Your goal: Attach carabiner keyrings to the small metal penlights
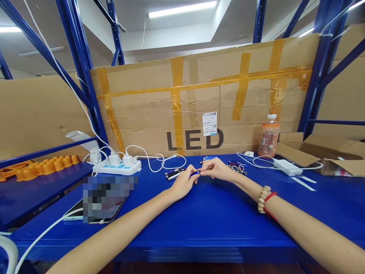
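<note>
My left hand (184, 183) is closed round a slim blue pen (195, 173), whose end points right between the hands. My right hand (214, 169) pinches at that right end, thumb and fingertips together; any small part between them is too small to make out. Just left of my left hand lie several dark and silver pens (173, 174). Behind my right hand is a row of blue pens (209, 158). A pile of pen parts (237, 166), with metallic and red pieces, lies to its right, partly hidden by my forearm.
On the blue table (205, 217) a white power strip (118, 166) with chargers stands left, near a tablet (114, 209) with a cable. At the right are a drink bottle (268, 137), a white adapter (287, 166) and an open cardboard box (330, 154). A cardboard sheet (142, 114) closes the back.
</note>
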The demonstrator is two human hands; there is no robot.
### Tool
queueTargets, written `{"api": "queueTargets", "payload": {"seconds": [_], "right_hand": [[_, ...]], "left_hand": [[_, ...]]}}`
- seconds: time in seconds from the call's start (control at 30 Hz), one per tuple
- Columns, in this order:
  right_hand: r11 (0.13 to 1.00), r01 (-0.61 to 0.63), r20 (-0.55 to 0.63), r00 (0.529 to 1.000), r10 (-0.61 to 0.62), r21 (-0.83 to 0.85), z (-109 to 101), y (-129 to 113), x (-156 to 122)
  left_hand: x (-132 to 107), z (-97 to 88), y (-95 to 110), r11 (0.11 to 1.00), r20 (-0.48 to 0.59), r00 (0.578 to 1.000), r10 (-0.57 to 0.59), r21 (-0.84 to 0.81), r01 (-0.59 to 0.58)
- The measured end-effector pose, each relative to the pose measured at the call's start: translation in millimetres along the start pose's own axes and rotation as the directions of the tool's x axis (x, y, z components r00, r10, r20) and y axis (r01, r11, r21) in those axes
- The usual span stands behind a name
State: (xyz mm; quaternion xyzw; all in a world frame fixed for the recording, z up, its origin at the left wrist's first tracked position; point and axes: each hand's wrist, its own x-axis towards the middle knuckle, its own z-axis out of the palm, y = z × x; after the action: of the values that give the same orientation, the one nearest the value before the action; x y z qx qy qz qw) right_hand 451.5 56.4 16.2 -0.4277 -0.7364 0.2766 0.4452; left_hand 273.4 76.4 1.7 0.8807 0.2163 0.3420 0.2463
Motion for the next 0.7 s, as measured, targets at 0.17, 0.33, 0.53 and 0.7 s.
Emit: {"api": "queueTargets", "payload": {"seconds": [0.17,0.33,0.53,0.7], "right_hand": [[0.999,-0.022,-0.024,0.999,0.022,-0.023,3.0,-4.2,-1.6],[0.999,-0.022,-0.062,0.998,0.02,-0.033,6.8,-7.2,-1.9],[0.998,-0.022,-0.082,0.997,0.018,-0.052,7.7,-5.8,0.0],[0.997,-0.031,-0.052,0.998,0.027,-0.065,6.0,-4.9,0.8]], "left_hand": [[0.0,0.2,-0.9,0.999,-0.026,1.0,-0.014,0.049,0.016],[0.1,0.6,0.2,0.998,-0.092,0.996,-0.008,0.06,0.014],[0.1,1.6,2.8,1.0,-0.147,0.989,0.006,0.03,-0.002],[0.2,1.4,3.4,1.0,-0.143,0.99,0.007,-0.006,-0.008]]}}
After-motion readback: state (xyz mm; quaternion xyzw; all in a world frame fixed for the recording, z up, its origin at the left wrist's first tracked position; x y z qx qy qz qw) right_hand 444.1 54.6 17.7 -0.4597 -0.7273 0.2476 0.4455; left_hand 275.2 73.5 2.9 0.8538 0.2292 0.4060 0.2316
